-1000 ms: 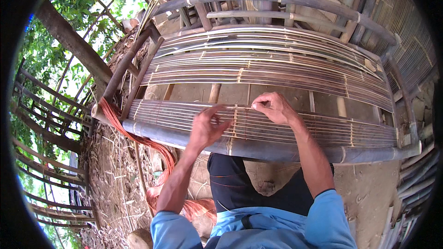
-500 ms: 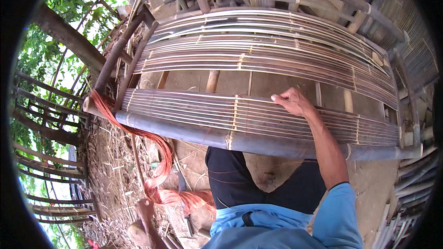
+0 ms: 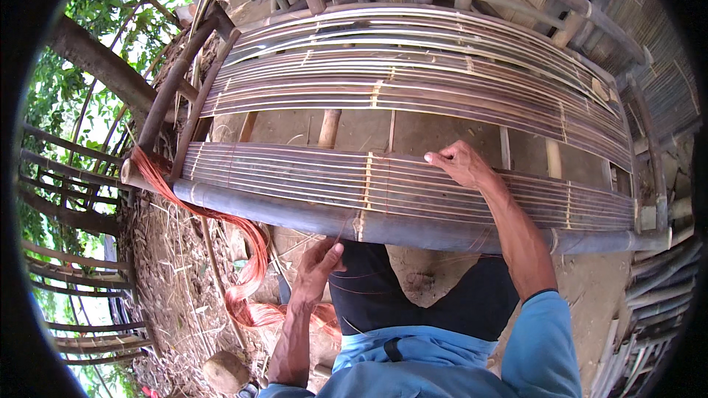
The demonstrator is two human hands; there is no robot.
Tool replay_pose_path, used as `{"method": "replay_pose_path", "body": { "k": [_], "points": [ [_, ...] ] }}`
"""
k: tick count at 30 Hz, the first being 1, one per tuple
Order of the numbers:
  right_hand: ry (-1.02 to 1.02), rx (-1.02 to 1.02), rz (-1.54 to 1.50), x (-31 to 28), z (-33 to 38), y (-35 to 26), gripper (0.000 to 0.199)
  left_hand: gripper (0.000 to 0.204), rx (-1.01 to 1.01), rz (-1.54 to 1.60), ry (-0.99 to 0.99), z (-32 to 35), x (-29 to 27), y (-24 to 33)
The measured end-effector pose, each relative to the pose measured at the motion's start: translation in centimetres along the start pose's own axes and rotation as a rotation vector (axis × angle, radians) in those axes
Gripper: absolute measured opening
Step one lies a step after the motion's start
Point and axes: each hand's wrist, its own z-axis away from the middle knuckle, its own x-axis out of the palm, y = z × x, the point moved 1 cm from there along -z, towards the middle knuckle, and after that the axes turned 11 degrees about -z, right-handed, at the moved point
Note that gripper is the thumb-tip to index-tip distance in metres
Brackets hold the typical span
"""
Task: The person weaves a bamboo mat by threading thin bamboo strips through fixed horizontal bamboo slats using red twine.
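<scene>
A long bamboo bench (image 3: 431, 226) spans the view before me, with slats tied by pale bindings. My right hand (image 3: 463, 165) rests over the far edge of its near slat band (image 3: 295, 169), thumb and fingers pinched together; what they hold is too fine to make out. Just below the front pole, left of my knees, my left hand (image 3: 318, 269) is closed in a pinch on a thin orange strand (image 3: 361, 276), part of which trails over my lap. An orange fibre bundle (image 3: 254, 250) hangs from the bench's left end down to the ground.
Behind the gap in the seat lies a wider slat band (image 3: 428, 77). A bamboo rail fence (image 3: 81, 269) and leaves stand at the left. Stacked bamboo poles (image 3: 664, 287) lie at the right. A rounded brown object (image 3: 225, 372) sits on the littered ground, lower left.
My left hand has come up from the lower left, beside the fibre bundle, to just under the front pole. My right hand stays at the slats in its pinch. The view has shifted slightly.
</scene>
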Motion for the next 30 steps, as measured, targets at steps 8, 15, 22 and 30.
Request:
{"method": "replay_pose_path", "body": {
  "k": [8, 15, 22, 30],
  "points": [
    [-0.03, 0.054, 0.061, 0.0, 0.4, -1.4, 0.049, 0.051, 0.606, 0.636, 0.238, 3.2, -1.3, 9.3],
    [0.042, 0.089, 0.061, -0.1, 1.1, -1.9, 0.047, 0.048, 0.575, 0.47, 0.13, 8.6, -0.6, 5.8],
    [0.204, -0.207, 0.018, -4.0, 5.3, -0.2, 0.027, 0.043, 0.182, 0.757, 0.369, 6.7, -1.1, 0.7],
    [0.56, -0.112, 0.233, -12.8, 16.0, 6.1, 0.027, 0.064, 0.375, -1.06, 0.763, 6.1, -0.1, 1.0]
  ]
}}
